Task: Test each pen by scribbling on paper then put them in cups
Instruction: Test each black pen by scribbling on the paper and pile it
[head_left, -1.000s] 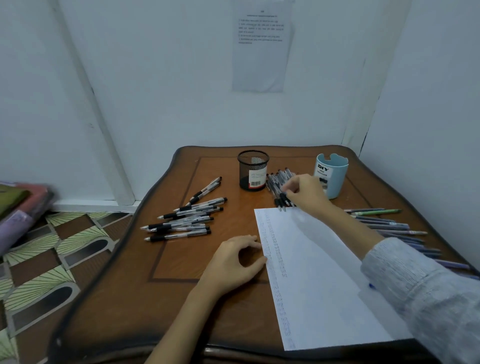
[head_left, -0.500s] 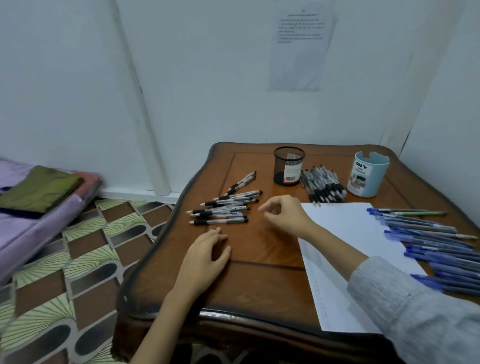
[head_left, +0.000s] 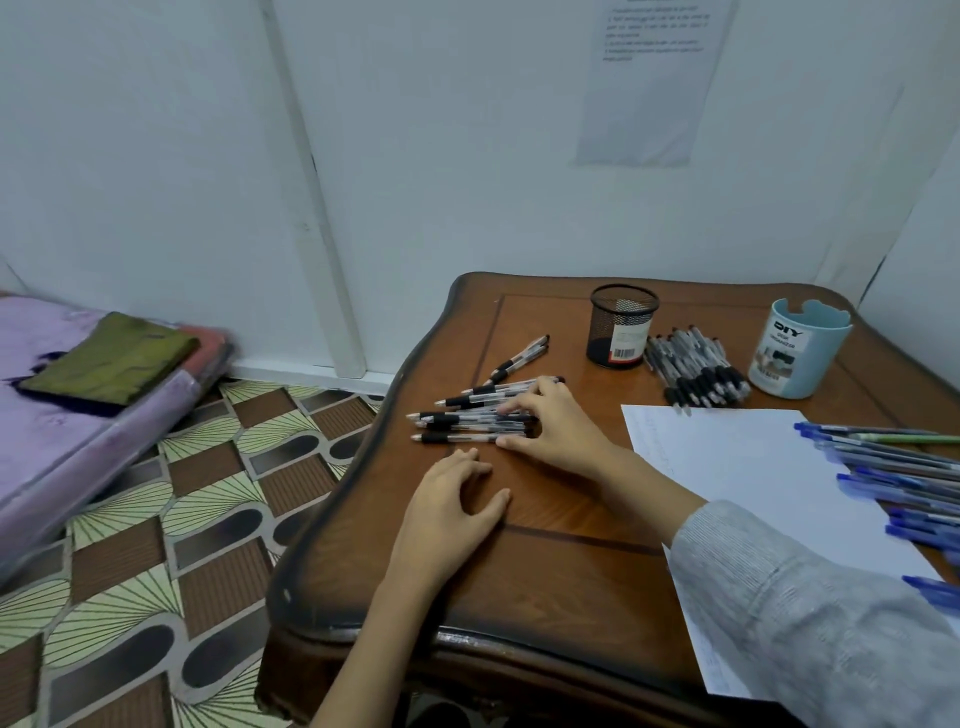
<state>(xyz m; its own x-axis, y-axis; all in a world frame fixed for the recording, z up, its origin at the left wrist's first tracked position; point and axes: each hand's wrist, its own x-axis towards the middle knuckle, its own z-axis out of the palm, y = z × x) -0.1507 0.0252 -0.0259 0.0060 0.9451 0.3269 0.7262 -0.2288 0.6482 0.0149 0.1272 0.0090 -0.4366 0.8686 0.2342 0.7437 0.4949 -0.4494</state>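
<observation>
Got the right hand (head_left: 556, 431) spread over the loose black-grip pens (head_left: 467, 415) near the bench (head_left: 545, 571) left edge, fingers fairly straight and just laid on top, nothing pinched. Got the left hand (head_left: 452, 512) flat and relaxed on the wood just below them. Further back: black mesh cup (head_left: 621, 327), a second pen heap (head_left: 698, 371) right beside it, then the blue cup (head_left: 795, 348). Paper (head_left: 753, 467) off to the right, partly covered by a grey sleeve (head_left: 805, 623) and blue pens (head_left: 893, 467) running out of frame. Can't read the wall notice (head_left: 649, 78), can't see into the blue cup either.
</observation>
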